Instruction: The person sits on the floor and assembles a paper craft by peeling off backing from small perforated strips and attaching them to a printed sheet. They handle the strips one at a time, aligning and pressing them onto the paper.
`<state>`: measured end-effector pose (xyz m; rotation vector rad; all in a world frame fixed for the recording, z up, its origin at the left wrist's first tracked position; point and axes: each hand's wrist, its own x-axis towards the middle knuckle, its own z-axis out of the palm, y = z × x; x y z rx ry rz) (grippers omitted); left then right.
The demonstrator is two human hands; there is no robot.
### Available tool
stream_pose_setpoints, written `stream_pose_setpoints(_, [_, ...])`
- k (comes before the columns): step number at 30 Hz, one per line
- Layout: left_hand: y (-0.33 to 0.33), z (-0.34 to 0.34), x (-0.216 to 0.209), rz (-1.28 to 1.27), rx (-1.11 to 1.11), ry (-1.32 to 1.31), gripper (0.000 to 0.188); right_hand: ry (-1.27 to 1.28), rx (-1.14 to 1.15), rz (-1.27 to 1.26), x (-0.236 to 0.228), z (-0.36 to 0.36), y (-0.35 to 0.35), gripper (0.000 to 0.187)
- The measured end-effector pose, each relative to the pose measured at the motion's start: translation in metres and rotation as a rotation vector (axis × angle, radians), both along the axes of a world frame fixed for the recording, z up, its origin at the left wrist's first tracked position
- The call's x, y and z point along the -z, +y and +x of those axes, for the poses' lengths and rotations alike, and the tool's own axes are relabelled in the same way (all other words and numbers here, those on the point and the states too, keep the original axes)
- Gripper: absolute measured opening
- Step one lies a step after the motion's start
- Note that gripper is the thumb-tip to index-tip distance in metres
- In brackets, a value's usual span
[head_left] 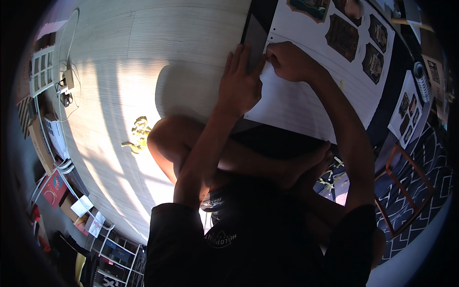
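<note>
A large white sheet [306, 107] with several dark, ornately framed printed pictures lies on a dark board [256, 36] at the upper right. Flat against the board's left edge, my left hand [239, 86] rests with its fingers stretched out beside the sheet. Just right of it, my right hand [290, 62] is closed, thumb and fingertips pinched at the sheet's left margin. Whatever those fingertips hold is too small or too hidden to make out. My left fingertips and right fingertips are close together.
Crumpled yellowish strips [137, 135] lie on the sunlit floor [107, 43]; more scraps [329, 181] sit near my feet. A smaller printed sheet [405, 111] and a thin brown frame [415, 165] are at right. A power strip [69, 79] and white rack [126, 248] stand left.
</note>
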<state>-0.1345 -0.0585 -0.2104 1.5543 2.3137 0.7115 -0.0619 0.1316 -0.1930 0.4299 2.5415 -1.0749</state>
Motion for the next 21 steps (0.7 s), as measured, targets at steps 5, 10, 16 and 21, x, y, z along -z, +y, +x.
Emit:
stream_pose_setpoints(5, [0.0006, 0.0002, -0.002, 0.005, -0.011, -0.006, 0.057, -0.036, -0.001, -0.008, -0.0026, -0.0014, 0.0014, 0.014])
stream_pose_setpoints(10, [-0.0008, -0.0008, 0.0018, 0.023, -0.012, -0.03, 0.059, -0.055, 0.011, -0.009, -0.002, -0.0012, 0.0002, 0.016])
stream_pose_setpoints(16, [0.0016, 0.0014, 0.0008, 0.015, -0.011, -0.008, 0.057, -0.01, 0.03, 0.04, 0.0016, 0.0001, -0.0025, 0.008])
stream_pose_setpoints(21, [0.0041, 0.0069, 0.0015, -0.025, -0.017, 0.1, 0.057, -0.046, 0.027, 0.098, -0.0027, -0.0019, -0.0047, 0.01])
